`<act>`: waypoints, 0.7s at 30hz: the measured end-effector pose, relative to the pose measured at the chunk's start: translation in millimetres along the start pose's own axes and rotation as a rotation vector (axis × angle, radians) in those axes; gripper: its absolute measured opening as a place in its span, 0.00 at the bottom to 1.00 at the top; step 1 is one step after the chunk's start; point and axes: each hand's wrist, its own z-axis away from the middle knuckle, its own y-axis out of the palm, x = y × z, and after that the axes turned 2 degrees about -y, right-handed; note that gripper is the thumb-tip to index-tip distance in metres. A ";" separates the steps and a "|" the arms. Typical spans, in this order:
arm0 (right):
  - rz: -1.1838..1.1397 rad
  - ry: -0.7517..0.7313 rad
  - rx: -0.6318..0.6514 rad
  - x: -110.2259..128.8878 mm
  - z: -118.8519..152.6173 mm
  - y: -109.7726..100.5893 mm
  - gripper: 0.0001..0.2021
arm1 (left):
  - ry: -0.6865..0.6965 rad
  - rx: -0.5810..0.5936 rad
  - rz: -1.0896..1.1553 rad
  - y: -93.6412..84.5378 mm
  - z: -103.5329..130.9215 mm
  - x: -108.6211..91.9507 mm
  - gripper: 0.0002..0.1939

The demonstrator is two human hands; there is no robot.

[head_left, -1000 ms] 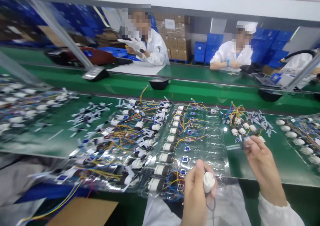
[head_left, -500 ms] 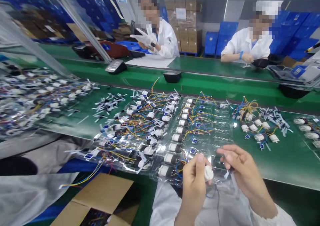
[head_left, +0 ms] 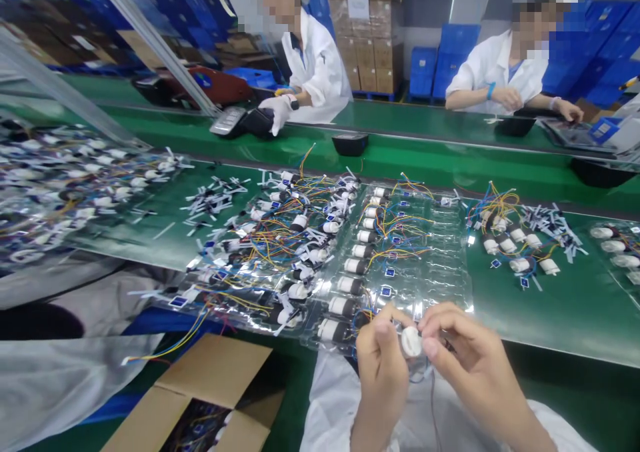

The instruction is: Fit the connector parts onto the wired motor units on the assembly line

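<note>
The left hand (head_left: pixel 384 372) is closed around the white round part (head_left: pixel 411 343), near the clear tray (head_left: pixel 447 262). The right hand (head_left: pixel 467 352) is at the part's rim; its grip cannot be told. The step seems 2-handed work; the next move probably needs steady holding.

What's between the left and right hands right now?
A white round-ended part lies between the left hand and the right hand in the head view. The left hand appears to hold it; whether the right touches it is unclear.
</note>
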 end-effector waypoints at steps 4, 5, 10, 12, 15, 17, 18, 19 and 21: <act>0.062 -0.051 0.020 -3.8 0.6 0.1 0.03 | 0.009 -0.044 -0.030 -0.7 3.4 1.2 0.41; 0.074 -0.057 0.030 -5.0 1.0 -0.3 0.03 | 0.012 -0.058 -0.033 -0.4 4.0 1.1 0.41; 0.085 -0.076 0.043 -8.4 4.0 3.3 0.04 | -0.004 -0.124 -0.004 1.5 5.4 -1.6 0.40; 0.068 -0.077 0.002 -8.1 4.6 7.9 0.04 | -0.029 -0.140 0.002 1.4 5.7 -2.1 0.39; 0.061 -0.087 -0.051 -6.3 4.5 14.9 0.06 | -0.045 -0.161 -0.014 0.3 6.1 -1.3 0.38; 0.075 -0.107 -0.045 -5.4 4.4 18.0 0.06 | -0.042 -0.174 -0.027 -0.7 6.3 -0.5 0.37; 0.083 -0.118 -0.038 -5.3 4.5 19.0 0.06 | -0.042 -0.184 -0.030 -1.1 6.4 -0.2 0.36; 0.091 -0.129 -0.034 -5.7 4.8 19.9 0.06 | -0.044 -0.194 -0.029 -1.6 6.5 -0.1 0.36; 0.116 -0.153 -0.040 -7.3 5.7 21.7 0.06 | -0.051 -0.188 -0.019 -2.6 6.5 0.0 0.36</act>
